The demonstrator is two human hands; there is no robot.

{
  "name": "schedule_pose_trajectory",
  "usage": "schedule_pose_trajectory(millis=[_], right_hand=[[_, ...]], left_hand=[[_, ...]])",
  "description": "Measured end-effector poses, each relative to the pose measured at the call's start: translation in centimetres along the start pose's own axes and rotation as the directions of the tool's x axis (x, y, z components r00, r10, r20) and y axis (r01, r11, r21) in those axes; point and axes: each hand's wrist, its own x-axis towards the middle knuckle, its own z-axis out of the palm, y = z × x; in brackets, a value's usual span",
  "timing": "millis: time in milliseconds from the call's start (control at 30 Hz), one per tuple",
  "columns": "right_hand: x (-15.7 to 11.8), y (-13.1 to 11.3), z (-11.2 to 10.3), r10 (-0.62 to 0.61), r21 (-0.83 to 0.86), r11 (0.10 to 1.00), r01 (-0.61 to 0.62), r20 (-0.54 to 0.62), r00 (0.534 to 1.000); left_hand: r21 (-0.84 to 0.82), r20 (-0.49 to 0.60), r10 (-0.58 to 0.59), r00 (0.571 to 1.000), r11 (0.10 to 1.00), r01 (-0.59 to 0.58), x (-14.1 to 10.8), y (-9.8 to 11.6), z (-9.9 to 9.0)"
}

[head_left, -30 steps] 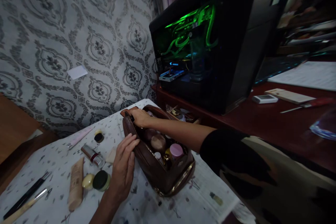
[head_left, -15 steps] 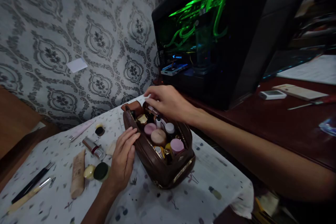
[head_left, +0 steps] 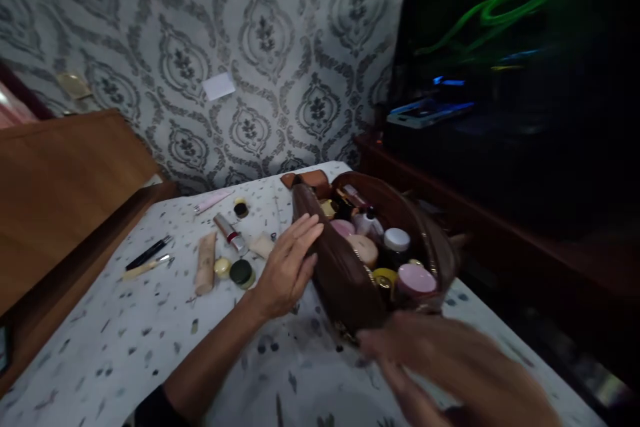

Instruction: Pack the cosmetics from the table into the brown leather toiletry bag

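Note:
A brown leather makeup bag (head_left: 345, 273) stands unzipped on the table, packed with cosmetics. Inside it I see a pink-lidded jar (head_left: 417, 279), a white-capped jar (head_left: 397, 240) and a beige round lid (head_left: 363, 250). My left hand (head_left: 287, 270) lies with stretched fingers against the bag's left side, holding nothing. Smeared by motion, my right hand (head_left: 450, 360) is at the bag's near end, by the zipper; its grip cannot be made out. Left of the bag are a beige tube (head_left: 205, 263), a dark-lidded jar (head_left: 243, 272) and a silver tube with a red band (head_left: 231, 233).
A printed white tablecloth (head_left: 165, 347) covers the table. Two brushes (head_left: 147, 257) lie at the left, a pink tube (head_left: 214, 201) and a small dark-lidded pot (head_left: 241, 207) farther back. A brown case (head_left: 313, 179) sits behind the bag. A dark computer case (head_left: 500, 167) stands at the right.
My right hand has left the bag's far end and come toward me to its near end. The bag's opening looks wider. The view has turned left; my left hand stays on the bag.

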Motion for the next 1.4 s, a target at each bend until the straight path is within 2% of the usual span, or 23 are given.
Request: schedule_pose_trajectory(millis=[67,167,300,433,533,700,767,833,933,1033,1133,1233,1400], right_hand=[[-0.8,-0.9,2.5,-0.12,0.102,0.989,0.109,0.115,0.986],[-1.2,-1.5,6.6,-0.177,0.234,0.966,0.107,0.302,0.937],[-0.9,-1.5,11.0,-0.069,0.305,0.948,-0.086,0.463,0.883],[0.0,-1.3,14.1,0.075,0.311,0.901,-0.302,0.575,0.814],[1.0,-1.3,16.4,0.154,0.325,0.839,-0.436,0.627,0.764],[1.9,-1.5,20.2,0.303,0.387,0.606,-0.695,0.695,0.652],[1.9,-1.2,21.0,0.328,0.395,0.593,-0.701,0.677,0.659],[1.7,-0.8,21.2,0.322,0.393,0.622,-0.677,0.659,0.679],[1.2,-0.3,21.0,0.319,0.388,0.633,-0.67,0.658,0.682],[1.0,-0.1,20.9,0.342,0.392,0.612,-0.687,0.652,0.677],[0.9,0.0,21.1,0.338,0.401,0.614,-0.68,0.645,0.686],[0.9,0.1,21.3,0.327,0.401,0.621,-0.673,0.648,0.688],[0.8,0.3,21.4,0.307,0.394,0.644,-0.655,0.652,0.693]], left_hand=[[0.045,0.026,-0.007,1.0,0.999,0.006,-0.6,-0.4,-0.3],[0.171,0.068,-0.055,0.996,0.984,0.042,-2.2,-2.0,-0.9],[0.329,0.119,-0.251,0.961,0.923,0.201,-5.2,-5.5,-2.7],[0.386,0.044,-0.446,0.894,0.833,0.396,-8.5,-9.1,-6.0],[0.418,-0.062,-0.59,0.805,0.717,0.558,-10.9,-11.2,-9.1],[0.466,-0.271,-0.758,0.593,0.436,0.77,-14.6,-14.5,-14.4],[0.48,-0.334,-0.802,0.496,0.308,0.822,-16.3,-15.4,-16.2],[0.497,-0.364,-0.836,0.411,0.199,0.845,-18.0,-15.8,-17.5],[0.538,-0.358,-0.871,0.337,0.102,0.837,-20.2,-15.8,-18.3],[0.588,-0.32,-0.894,0.314,0.072,0.806,-21.3,-15.4,-18.3],[0.637,-0.302,-0.895,0.327,0.066,0.768,-21.2,-14.9,-18.5],[0.674,-0.339,-0.873,0.351,0.034,0.738,-20.5,-14.4,-19.3],[0.698,-0.422,-0.837,0.348,-0.056,0.713,-20.5,-14.1,-20.0]])
